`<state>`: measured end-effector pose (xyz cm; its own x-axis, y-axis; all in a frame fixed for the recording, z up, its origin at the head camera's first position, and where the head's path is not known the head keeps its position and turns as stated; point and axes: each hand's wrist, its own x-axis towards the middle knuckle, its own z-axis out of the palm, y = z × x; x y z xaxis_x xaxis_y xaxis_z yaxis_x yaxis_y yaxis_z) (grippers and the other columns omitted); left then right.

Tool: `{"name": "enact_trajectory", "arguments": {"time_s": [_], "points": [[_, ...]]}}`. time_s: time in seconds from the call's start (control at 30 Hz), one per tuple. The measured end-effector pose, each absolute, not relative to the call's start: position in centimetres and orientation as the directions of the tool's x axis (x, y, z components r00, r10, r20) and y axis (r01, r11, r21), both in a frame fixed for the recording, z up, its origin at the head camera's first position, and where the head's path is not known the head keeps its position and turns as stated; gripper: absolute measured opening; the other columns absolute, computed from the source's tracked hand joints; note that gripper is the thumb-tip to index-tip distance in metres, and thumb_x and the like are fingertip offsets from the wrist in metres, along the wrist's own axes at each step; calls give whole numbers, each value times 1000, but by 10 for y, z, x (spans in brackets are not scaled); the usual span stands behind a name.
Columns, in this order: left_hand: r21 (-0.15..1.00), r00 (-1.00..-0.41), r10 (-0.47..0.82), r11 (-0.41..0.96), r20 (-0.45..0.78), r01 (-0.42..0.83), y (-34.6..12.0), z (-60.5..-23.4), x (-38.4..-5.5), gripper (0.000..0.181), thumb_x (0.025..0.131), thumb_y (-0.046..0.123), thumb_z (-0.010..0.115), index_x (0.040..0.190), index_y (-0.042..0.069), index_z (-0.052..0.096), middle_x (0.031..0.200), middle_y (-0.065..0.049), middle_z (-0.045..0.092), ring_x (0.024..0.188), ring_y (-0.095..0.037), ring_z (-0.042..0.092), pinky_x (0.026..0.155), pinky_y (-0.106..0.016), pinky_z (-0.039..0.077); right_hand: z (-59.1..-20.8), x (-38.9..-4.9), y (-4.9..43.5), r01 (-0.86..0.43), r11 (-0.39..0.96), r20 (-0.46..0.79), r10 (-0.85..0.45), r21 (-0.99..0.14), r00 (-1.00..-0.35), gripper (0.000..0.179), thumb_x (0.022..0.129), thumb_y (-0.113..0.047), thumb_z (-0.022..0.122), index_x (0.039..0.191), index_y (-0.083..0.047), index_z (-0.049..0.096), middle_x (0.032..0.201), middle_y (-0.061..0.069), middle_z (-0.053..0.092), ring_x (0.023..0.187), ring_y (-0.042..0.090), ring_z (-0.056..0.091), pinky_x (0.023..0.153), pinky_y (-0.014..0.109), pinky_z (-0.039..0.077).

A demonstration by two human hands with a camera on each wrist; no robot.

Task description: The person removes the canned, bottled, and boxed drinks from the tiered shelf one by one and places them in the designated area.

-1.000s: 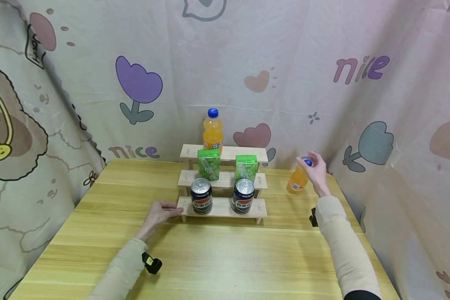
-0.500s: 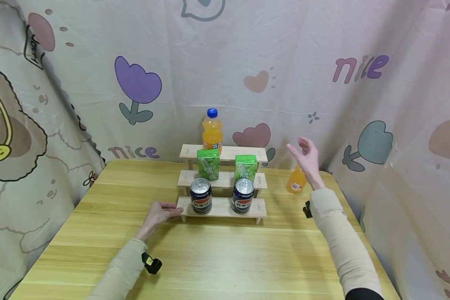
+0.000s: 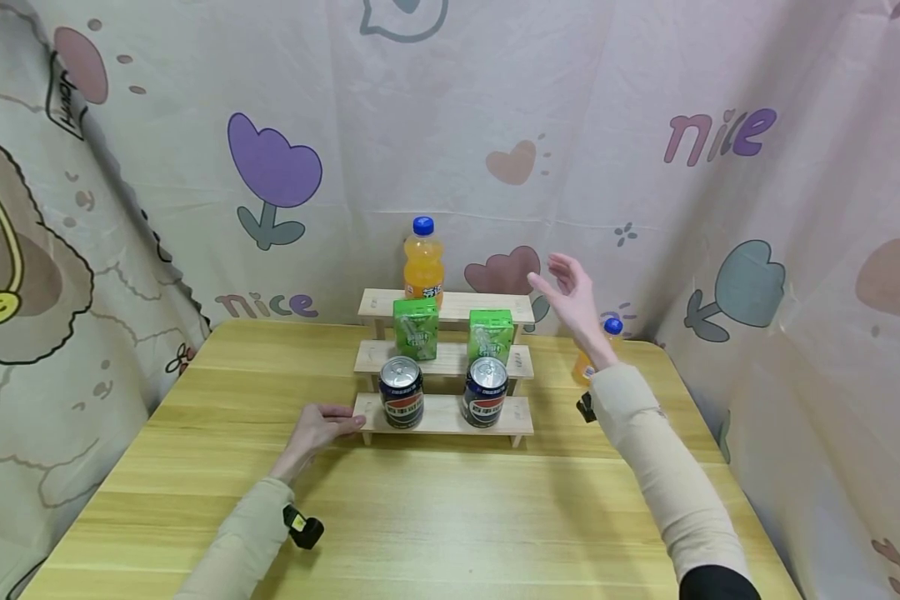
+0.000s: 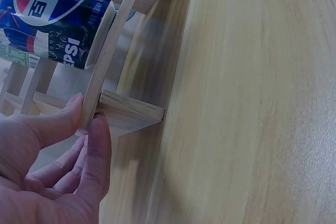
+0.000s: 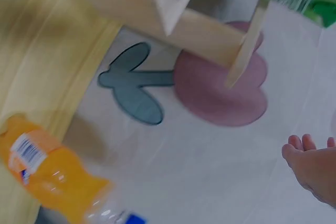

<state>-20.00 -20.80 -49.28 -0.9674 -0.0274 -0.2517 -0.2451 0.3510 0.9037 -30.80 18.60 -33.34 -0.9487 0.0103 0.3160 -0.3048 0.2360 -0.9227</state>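
Note:
My left hand [image 3: 321,432] pinches the left end of the lowest step of a three-tier wooden rack [image 3: 442,427]; in the left wrist view thumb and fingers hold the board's edge. My right hand [image 3: 572,298] is raised near the top tier's right end, fingers spread and holding nothing. On the lowest step stand two Pepsi cans, a left can [image 3: 401,392] and a right can [image 3: 486,392]. Two green drink cartons, left [image 3: 416,328] and right [image 3: 491,335], stand on the middle step. An orange soda bottle [image 3: 423,265] stands on the top step's left part.
A second orange soda bottle [image 3: 583,367] with a blue cap stands on the wooden table [image 3: 435,517] right of the rack, partly behind my right forearm. Patterned curtain [image 3: 420,125] hangs behind the table and along both sides.
My right hand has let go of the cap of the right-hand soda bottle, risen and moved left toward the rack. The left hand keeps its grip on the step.

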Motion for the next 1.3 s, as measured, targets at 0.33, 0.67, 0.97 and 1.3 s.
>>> {"name": "enact_trajectory", "arguments": {"time_s": [0.33, 0.67, 0.97, 1.3], "points": [[912, -963, -9, 320, -268, -257, -208, -492, -201, 53, 90, 17, 76, 126, -16, 57, 109, -23, 75, 93, -27, 75, 94, -44, 59, -319, -309, 146, -325, 265, 312, -93, -908, -946, 64, 95, -18, 70, 148, 1, 40, 154, 22, 44, 146, 34, 40, 126, 43, 31], [914, -963, -11, 311, -269, -259, -208, -492, -200, 53, 89, 15, 77, 126, -16, 56, 108, -23, 75, 90, -23, 76, 92, -40, 60, -303, -313, 114, -345, 245, 306, -184, -906, -934, 65, 95, -19, 70, 148, 2, 40, 154, 22, 44, 145, 37, 42, 124, 43, 34], [909, -963, -17, 328, -268, -258, -208, -491, -200, 54, 89, 17, 77, 127, -16, 57, 109, -23, 75, 91, -21, 75, 95, -41, 59, -293, -319, 94, -337, 286, 279, -224, -897, -934, 65, 96, -24, 70, 149, -1, 41, 155, 19, 45, 146, 30, 42, 126, 40, 31], [898, -963, -31, 353, -268, -262, -208, -491, -199, 53, 88, 19, 78, 125, -14, 59, 110, -23, 75, 91, -21, 74, 96, -43, 58, -286, -328, 71, -326, 324, 247, -261, -888, -933, 65, 95, -30, 70, 149, -4, 42, 155, 16, 46, 145, 29, 42, 126, 38, 32]]}}
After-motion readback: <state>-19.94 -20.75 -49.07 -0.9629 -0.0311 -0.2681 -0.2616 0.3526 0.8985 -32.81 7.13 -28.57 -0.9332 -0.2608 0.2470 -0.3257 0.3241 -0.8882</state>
